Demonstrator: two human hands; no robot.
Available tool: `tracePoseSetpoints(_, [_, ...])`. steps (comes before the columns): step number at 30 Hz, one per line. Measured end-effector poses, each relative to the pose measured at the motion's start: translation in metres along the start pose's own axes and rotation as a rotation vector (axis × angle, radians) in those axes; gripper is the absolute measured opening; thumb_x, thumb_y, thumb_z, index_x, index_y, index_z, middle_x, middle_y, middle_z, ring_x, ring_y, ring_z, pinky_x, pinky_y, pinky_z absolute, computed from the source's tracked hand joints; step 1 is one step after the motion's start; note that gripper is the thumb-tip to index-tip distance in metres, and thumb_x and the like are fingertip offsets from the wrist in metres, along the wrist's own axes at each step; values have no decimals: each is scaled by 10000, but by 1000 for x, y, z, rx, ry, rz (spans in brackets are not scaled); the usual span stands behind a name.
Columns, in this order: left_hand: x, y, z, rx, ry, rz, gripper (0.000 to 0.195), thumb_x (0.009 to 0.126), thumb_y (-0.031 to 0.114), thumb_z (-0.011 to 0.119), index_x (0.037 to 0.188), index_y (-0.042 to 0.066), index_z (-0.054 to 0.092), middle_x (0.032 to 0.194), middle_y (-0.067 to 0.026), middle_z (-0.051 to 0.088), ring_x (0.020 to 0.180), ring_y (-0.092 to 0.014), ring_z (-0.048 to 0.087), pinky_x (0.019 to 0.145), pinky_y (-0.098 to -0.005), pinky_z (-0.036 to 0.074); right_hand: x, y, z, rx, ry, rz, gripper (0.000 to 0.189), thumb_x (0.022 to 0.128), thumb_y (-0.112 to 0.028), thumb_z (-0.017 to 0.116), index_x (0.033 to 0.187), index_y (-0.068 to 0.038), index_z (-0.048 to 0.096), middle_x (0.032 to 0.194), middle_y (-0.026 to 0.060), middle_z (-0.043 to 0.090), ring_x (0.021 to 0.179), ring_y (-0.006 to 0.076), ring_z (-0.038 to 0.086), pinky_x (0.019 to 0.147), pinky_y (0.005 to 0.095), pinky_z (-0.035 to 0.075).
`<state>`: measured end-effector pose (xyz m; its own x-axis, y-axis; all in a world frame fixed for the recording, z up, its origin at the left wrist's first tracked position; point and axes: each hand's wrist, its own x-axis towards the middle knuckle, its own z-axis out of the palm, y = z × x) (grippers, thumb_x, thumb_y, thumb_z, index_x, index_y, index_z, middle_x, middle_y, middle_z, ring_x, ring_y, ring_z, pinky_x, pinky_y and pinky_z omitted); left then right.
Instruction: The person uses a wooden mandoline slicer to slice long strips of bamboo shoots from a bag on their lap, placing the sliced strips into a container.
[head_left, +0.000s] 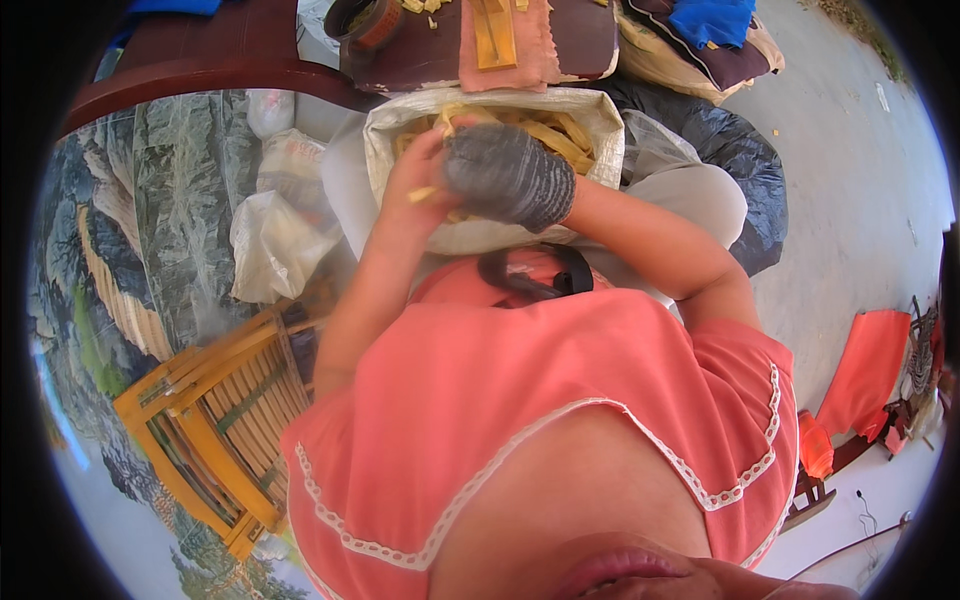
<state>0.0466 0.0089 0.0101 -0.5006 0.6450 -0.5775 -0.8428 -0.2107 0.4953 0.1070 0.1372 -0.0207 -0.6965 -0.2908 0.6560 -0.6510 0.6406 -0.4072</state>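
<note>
An open white woven sack stands between the knees, with pale yellow strips inside. Over its left half, my bare left hand holds yellow strips; one short end pokes out near the palm, another bends above the fingertips. My right hand, in a grey knitted glove, overlaps the left hand's fingers. The glove's back hides what its fingers grip. Beyond the sack, a yellow wooden tool with a narrow slot or blade lies on a pink cloth on a dark red surface.
A dark bowl and yellow scraps are at the top. Plastic bags lie left, near a folding wooden chair. To the right are a black plastic bag and a bundle with blue cloth. A dark red curved rail runs upper left.
</note>
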Motion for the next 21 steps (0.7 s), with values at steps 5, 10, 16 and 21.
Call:
tracePoseSetpoints(5, [20,1,-57,-125,-390,-65,254,892,156,473,1123,62,523,964,-16,588,799,-96,560,753,-293,477,0,-1,3,351,145,256,175,843,-213,557,878,-42,555,789,107,576,740,294,576,676,366,461])
tracePoseSetpoints(10, [5,-6,-1,321,-55,46,272,882,99,433,1138,135,518,988,12,578,888,-101,539,782,-290,457,12,-1,-29,483,206,586,210,865,-236,557,897,-29,549,723,110,550,687,286,541,633,350,440])
tracePoseSetpoints(16, [1,4,7,1483,83,367,242,875,59,414,1093,58,519,889,-16,570,868,-170,533,769,-321,441,-4,16,-10,60,5,383,133,851,-138,548,935,-35,547,839,127,515,761,264,526,643,331,420])
tracePoseSetpoints(21, [0,5,8,1680,230,1222,230,821,-41,431,1032,-5,517,859,-72,551,870,-232,517,802,-329,408,6,18,-14,396,156,573,142,873,-170,523,954,-53,527,786,104,521,718,236,527,637,330,434])
